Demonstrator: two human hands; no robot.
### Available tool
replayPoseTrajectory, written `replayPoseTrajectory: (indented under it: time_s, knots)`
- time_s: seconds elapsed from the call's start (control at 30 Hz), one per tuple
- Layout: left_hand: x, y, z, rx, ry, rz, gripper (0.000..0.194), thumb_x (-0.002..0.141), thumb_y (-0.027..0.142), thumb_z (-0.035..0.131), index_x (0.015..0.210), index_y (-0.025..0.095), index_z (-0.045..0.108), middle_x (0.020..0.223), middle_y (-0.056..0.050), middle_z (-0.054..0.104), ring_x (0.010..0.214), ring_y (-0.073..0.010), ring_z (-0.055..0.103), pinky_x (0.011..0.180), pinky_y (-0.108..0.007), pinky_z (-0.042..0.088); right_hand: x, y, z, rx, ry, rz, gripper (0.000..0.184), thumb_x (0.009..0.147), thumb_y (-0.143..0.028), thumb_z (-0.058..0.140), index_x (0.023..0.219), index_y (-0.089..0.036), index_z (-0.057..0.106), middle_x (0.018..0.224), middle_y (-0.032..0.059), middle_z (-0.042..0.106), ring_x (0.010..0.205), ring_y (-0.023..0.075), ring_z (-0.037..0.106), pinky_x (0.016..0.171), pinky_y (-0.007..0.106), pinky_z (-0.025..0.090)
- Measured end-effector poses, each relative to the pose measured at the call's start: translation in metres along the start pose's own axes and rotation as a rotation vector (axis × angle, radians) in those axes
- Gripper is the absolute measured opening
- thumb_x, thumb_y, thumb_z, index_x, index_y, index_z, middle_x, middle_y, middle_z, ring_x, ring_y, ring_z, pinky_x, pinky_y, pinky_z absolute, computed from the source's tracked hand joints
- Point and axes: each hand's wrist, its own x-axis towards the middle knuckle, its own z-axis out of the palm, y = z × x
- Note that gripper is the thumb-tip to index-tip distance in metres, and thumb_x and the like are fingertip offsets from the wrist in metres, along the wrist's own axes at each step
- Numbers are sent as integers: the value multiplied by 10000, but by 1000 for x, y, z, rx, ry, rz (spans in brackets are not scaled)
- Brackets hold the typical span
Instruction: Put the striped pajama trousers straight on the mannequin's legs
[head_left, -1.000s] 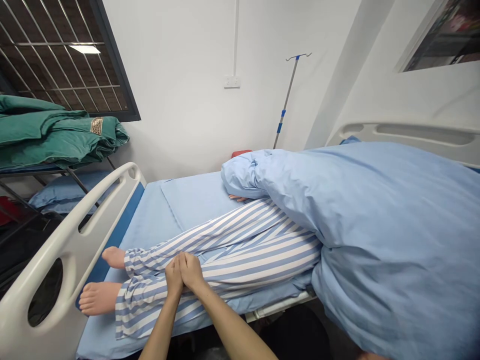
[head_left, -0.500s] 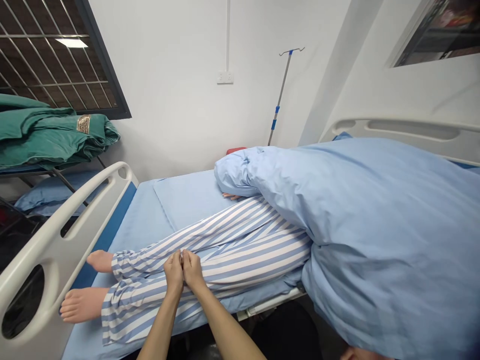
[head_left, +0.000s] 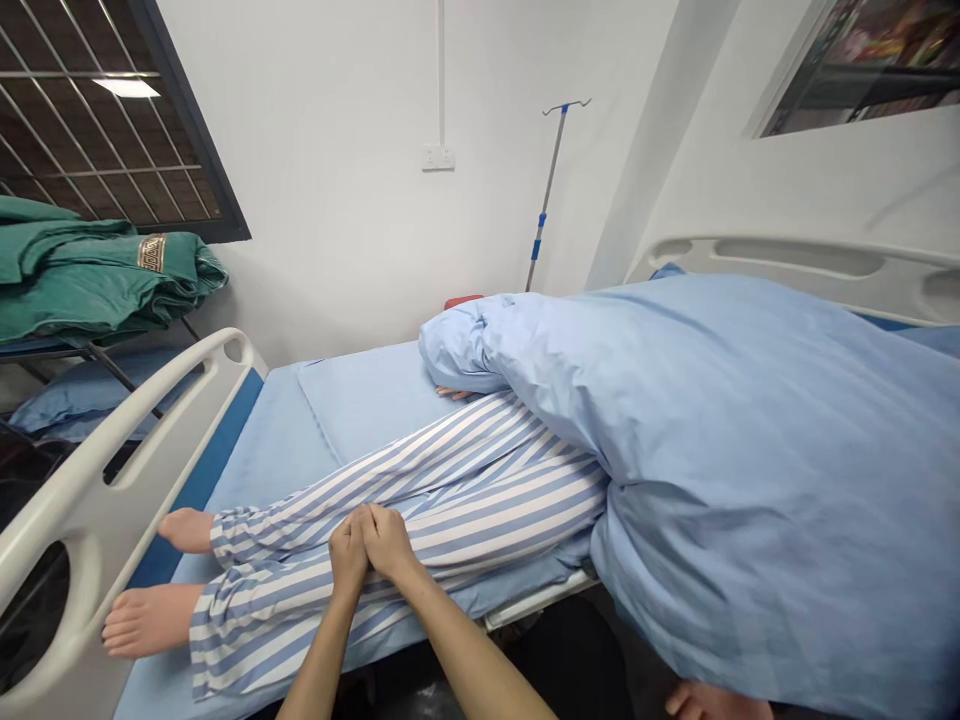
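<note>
My left hand (head_left: 349,552) and my right hand (head_left: 386,542) lie side by side, fingers closed and touching each other. Both rest on the shin of a striped blue-and-white pyjama trouser leg (head_left: 480,490), worn by a person lying on the bed. Two bare feet (head_left: 150,620) stick out of the cuffs to the left of my hands. A pale blue quilt (head_left: 750,480) hides the person's upper body. Some fingers of the person's hand (head_left: 452,393) show beneath its edge.
A white bed end rail (head_left: 97,510) stands beyond the feet, and a white headboard (head_left: 795,262) at the far right. Folded green blankets (head_left: 90,280) lie on a rack at the left. An IV pole (head_left: 547,190) stands by the wall. Another person's body part (head_left: 712,702) appears at the bottom edge.
The whole scene has slid left in view. My hands stay together on the same shin, their fingers lying slightly flatter than before.
</note>
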Motion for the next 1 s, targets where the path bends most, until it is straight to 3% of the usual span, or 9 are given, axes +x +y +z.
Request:
replayPoseTrajectory:
  time_s: [0.1, 0.33, 0.5, 0.63, 0.83, 1.0]
  knots:
    - [0, 5, 1, -37, -90, 2, 356, 780, 437, 425, 660, 159, 613, 682, -51, 650, 651, -161, 553, 628, -257, 429, -3, 6, -1, 62, 20, 23, 407, 932, -312, 282, 719, -174, 600, 696, 57, 655, 635, 131, 555, 580, 222, 310]
    - [0, 33, 23, -223, -19, -69, 352, 743, 436, 481, 508, 177, 448, 475, 31, 457, 498, -99, 396, 492, -219, 344, 0, 19, 1, 359, 157, 98, 417, 921, -357, 274, 624, -178, 507, 597, 19, 564, 570, 123, 494, 551, 218, 328]
    - [-7, 29, 33, -121, 7, -62, 375, 764, 448, 447, 502, 180, 442, 460, 29, 443, 489, -97, 370, 486, -221, 318, 5, 22, 0, 471, 211, 147, 369, 890, -365, 335, 587, -187, 448, 553, -9, 501, 538, 116, 443, 522, 220, 318]
    - [-8, 21, 32, -38, -29, 21, 372, 781, 455, 427, 540, 178, 488, 511, 12, 509, 519, -110, 403, 520, -228, 334, 6, 18, -5, 399, 189, 156, 393, 897, -353, 304, 575, -186, 456, 553, 2, 514, 540, 119, 450, 523, 225, 307]
    - [-9, 18, 30, 1, -94, 91, 386, 795, 457, 381, 588, 176, 547, 587, -20, 588, 577, -140, 481, 581, -248, 366, 1, 20, -25, 119, 96, 27, 408, 916, -343, 299, 615, -186, 526, 589, 21, 577, 553, 119, 477, 537, 238, 268]
    - [-11, 24, 33, 53, -137, 92, 376, 794, 431, 389, 551, 175, 518, 540, -3, 546, 561, -131, 457, 577, -247, 345, -2, 33, -26, 174, 138, 89, 420, 920, -347, 282, 608, -184, 511, 584, 19, 569, 558, 117, 488, 545, 222, 295]
